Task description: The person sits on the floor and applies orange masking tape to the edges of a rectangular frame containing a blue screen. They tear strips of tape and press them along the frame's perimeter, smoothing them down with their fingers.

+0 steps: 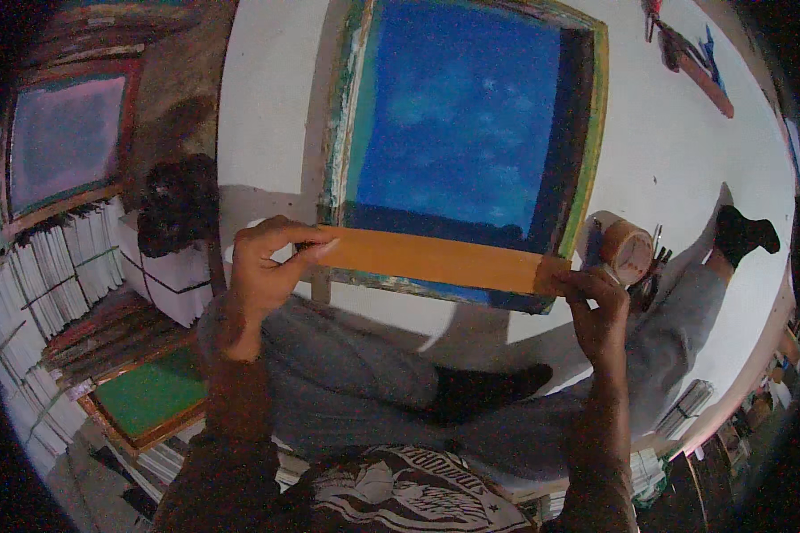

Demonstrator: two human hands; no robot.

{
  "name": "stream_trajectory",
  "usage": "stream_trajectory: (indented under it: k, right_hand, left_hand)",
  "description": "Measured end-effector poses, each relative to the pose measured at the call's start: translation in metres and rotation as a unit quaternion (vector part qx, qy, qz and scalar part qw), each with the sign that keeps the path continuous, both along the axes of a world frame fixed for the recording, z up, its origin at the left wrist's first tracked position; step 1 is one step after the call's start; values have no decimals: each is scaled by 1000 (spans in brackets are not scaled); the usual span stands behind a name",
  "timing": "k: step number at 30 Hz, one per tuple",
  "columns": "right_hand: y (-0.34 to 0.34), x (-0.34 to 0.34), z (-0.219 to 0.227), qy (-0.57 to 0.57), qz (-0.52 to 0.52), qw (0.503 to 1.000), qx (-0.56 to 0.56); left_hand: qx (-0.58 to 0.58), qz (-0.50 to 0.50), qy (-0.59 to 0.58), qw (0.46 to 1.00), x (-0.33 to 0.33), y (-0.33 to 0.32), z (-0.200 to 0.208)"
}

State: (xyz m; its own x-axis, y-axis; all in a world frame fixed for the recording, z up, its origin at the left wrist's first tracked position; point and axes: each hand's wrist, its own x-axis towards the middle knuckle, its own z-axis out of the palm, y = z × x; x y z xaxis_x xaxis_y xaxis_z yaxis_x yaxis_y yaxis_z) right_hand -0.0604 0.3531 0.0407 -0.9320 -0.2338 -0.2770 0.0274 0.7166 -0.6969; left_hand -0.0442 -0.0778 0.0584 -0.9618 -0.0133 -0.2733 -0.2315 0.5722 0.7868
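Note:
A strip of brown packing tape (427, 258) is stretched between my two hands, above the near end of a blue screen-printing frame (462, 124). My left hand (271, 262) pinches the strip's left end between thumb and fingers. At the other end, my right hand (596, 298) pinches the tape near the frame's near right corner. The frame lies on a white tabletop, its wooden edges stained yellow, green and white. I cannot tell whether the strip touches the mesh. A roll of brown tape (627, 249) stands just beyond my right hand.
Small tools (653, 280) lie beside the roll. A wooden-handled squeegee (702, 84) rests at the far right. To the left are a pink-meshed frame (67, 142), a black bag (178, 209) on a white package, stacked paper bundles (53, 275) and a green-meshed frame (156, 400). My legs (347, 373) flank the near area.

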Motion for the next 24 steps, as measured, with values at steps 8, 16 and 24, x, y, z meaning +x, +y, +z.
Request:
stream_trajectory:
  k: [8,16,24]
  right_hand:
    - [-3,2,-6,-11,15,1000,19]
    - [-3,7,-9,-65,33,995,63]
    - [-4,13,-17,3,94,990,103]
  left_hand:
    - [-24,-29,54,998,2,-4,-10]
    - [-84,-84,15,993,8,1,-8]
    - [-157,-145,51,976,14,5,-14]
